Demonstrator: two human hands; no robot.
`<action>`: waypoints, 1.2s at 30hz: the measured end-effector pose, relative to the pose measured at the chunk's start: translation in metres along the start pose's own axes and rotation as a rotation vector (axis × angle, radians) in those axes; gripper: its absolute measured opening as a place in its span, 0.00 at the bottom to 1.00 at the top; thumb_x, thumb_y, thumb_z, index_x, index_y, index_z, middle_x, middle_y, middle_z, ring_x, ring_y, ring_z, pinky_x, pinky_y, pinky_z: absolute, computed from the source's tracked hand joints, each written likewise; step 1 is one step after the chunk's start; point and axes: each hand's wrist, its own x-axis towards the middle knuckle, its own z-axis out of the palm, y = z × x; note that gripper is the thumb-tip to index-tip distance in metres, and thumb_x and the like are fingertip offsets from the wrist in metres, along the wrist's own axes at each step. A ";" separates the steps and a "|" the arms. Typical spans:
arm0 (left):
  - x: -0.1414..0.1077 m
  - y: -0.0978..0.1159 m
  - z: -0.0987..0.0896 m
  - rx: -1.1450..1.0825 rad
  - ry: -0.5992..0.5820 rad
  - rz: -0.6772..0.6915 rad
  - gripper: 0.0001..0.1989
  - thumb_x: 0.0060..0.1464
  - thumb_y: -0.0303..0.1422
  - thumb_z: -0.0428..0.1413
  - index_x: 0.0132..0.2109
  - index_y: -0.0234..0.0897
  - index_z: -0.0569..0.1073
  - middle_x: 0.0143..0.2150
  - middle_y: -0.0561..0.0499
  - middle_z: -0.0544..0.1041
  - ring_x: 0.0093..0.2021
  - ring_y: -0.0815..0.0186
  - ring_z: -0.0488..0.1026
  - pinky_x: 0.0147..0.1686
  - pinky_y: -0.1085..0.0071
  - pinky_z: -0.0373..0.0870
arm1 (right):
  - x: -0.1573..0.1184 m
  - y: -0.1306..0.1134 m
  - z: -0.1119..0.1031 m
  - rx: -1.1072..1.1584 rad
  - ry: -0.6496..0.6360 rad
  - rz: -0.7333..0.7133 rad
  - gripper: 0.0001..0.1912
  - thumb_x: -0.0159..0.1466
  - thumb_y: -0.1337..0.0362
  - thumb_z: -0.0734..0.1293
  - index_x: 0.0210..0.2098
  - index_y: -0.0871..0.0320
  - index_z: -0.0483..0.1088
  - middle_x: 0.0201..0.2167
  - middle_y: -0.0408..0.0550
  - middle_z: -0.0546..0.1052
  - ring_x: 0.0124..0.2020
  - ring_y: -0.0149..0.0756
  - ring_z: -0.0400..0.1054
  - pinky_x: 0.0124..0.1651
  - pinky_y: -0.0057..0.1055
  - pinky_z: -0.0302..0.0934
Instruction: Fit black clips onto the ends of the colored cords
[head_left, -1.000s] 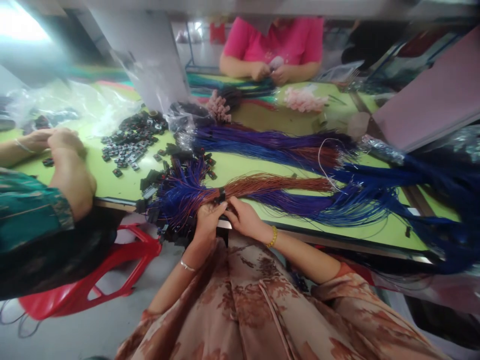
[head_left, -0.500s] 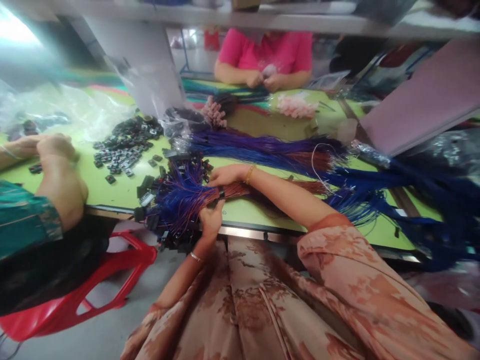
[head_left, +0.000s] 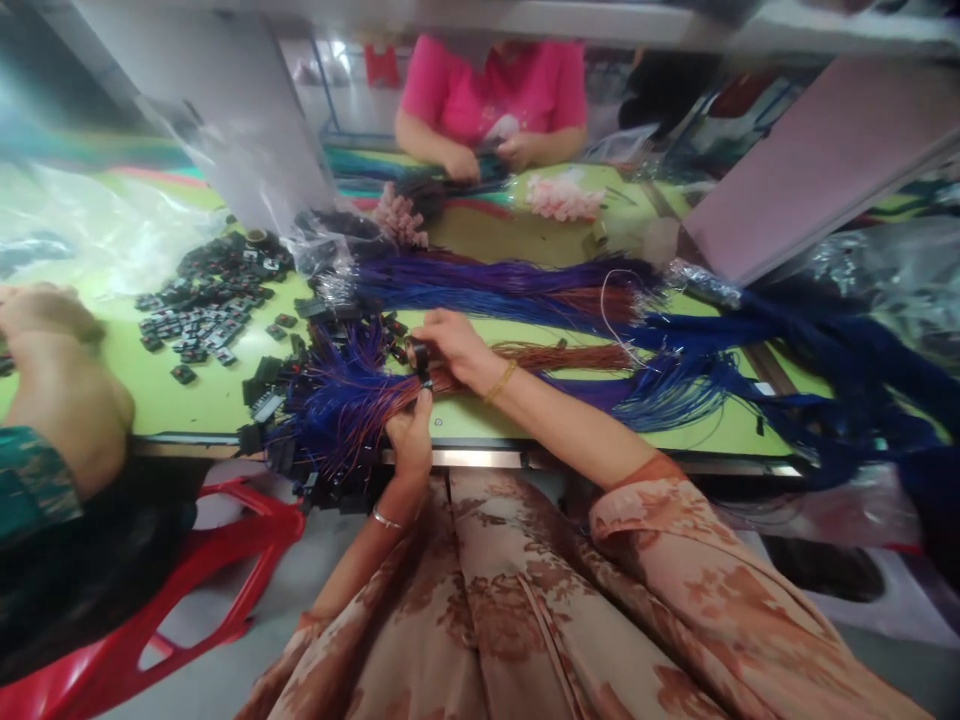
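Taping: the step in hand looked to be winding black tape [head_left: 417, 352] round the bundle [head_left: 391, 393]; hours were counted from where the two seemed to meet.
Left hand [head_left: 411, 435]: at 6 o'clock, closed on the bundle from its near side, thumb up by the tape.
Right hand [head_left: 448, 340]: at 1 o'clock, fingers narrowed on the tape roll, just above the bundle.
Bundle: lay near the front edge of the desk [head_left: 465, 425], its blue fan toward 9 o'clock, brown strands running out to 3.
Connectors [head_left: 262, 395]: black, around the fan's end at 9 o'clock, some over the desk's edge.
Loose parts [head_left: 202, 310]: heaped at 10 o'clock, well apart from both hands.
Purple wires [head_left: 502, 272]: stretched out at 1 o'clock, beyond the right hand.
Next turn: probably called for a steady left grip and taut tape, passed round without catching stray strands.
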 end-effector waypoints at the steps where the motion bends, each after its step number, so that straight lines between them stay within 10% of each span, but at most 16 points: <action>1: 0.002 -0.001 0.001 -0.019 0.003 0.005 0.20 0.47 0.42 0.62 0.45 0.35 0.75 0.47 0.46 0.77 0.53 0.58 0.71 0.58 0.63 0.62 | -0.013 0.000 0.000 0.039 0.046 -0.075 0.11 0.53 0.66 0.66 0.28 0.55 0.57 0.18 0.36 0.68 0.21 0.29 0.66 0.26 0.25 0.61; 7: 0.011 -0.002 -0.003 -0.109 -0.038 -0.146 0.22 0.44 0.43 0.64 0.44 0.33 0.76 0.44 0.45 0.78 0.50 0.59 0.73 0.54 0.62 0.65 | -0.088 0.042 -0.011 -0.007 0.136 -0.177 0.15 0.59 0.52 0.66 0.30 0.56 0.61 0.18 0.39 0.71 0.20 0.29 0.66 0.27 0.26 0.61; 11: 0.017 0.005 -0.009 -0.184 -0.146 -0.231 0.25 0.39 0.39 0.66 0.47 0.35 0.75 0.44 0.47 0.78 0.46 0.61 0.75 0.51 0.63 0.68 | -0.089 0.066 -0.014 -0.202 -0.008 -0.032 0.17 0.60 0.53 0.64 0.22 0.58 0.64 0.13 0.39 0.68 0.15 0.26 0.60 0.21 0.24 0.54; 20: 0.012 0.010 -0.002 -0.006 0.061 -0.347 0.16 0.35 0.37 0.68 0.32 0.32 0.77 0.32 0.52 0.77 0.32 0.67 0.73 0.39 0.68 0.71 | -0.115 0.055 -0.006 -0.479 -0.056 -0.228 0.18 0.61 0.61 0.62 0.17 0.57 0.55 0.13 0.35 0.58 0.18 0.23 0.50 0.23 0.23 0.46; 26: 0.022 0.018 0.001 0.018 0.045 -0.339 0.17 0.36 0.42 0.67 0.27 0.33 0.72 0.20 0.56 0.70 0.20 0.73 0.66 0.22 0.75 0.64 | -0.177 0.050 -0.012 -0.393 -0.949 -0.331 0.10 0.60 0.61 0.65 0.23 0.57 0.69 0.21 0.40 0.72 0.26 0.26 0.65 0.33 0.21 0.58; 28: 0.018 0.027 -0.003 0.045 -0.094 -0.481 0.21 0.37 0.47 0.66 0.29 0.32 0.72 0.22 0.52 0.74 0.21 0.70 0.69 0.22 0.74 0.65 | -0.182 0.048 -0.030 -0.367 -0.796 -0.330 0.10 0.61 0.60 0.64 0.27 0.57 0.72 0.24 0.42 0.74 0.26 0.26 0.66 0.32 0.22 0.59; 31: 0.001 0.050 -0.001 0.207 -0.527 -0.611 0.27 0.42 0.56 0.60 0.31 0.31 0.75 0.26 0.42 0.78 0.25 0.63 0.74 0.24 0.70 0.68 | -0.176 0.044 -0.081 -0.329 -0.239 -0.221 0.16 0.64 0.54 0.61 0.33 0.60 0.72 0.17 0.40 0.68 0.20 0.26 0.61 0.27 0.24 0.56; 36: -0.004 0.075 0.074 0.421 -0.868 0.141 0.23 0.39 0.48 0.66 0.41 0.39 0.78 0.42 0.43 0.79 0.46 0.55 0.73 0.50 0.62 0.66 | -0.177 0.046 -0.159 -0.307 0.097 -0.175 0.17 0.64 0.51 0.62 0.37 0.60 0.71 0.17 0.39 0.68 0.18 0.26 0.57 0.24 0.24 0.52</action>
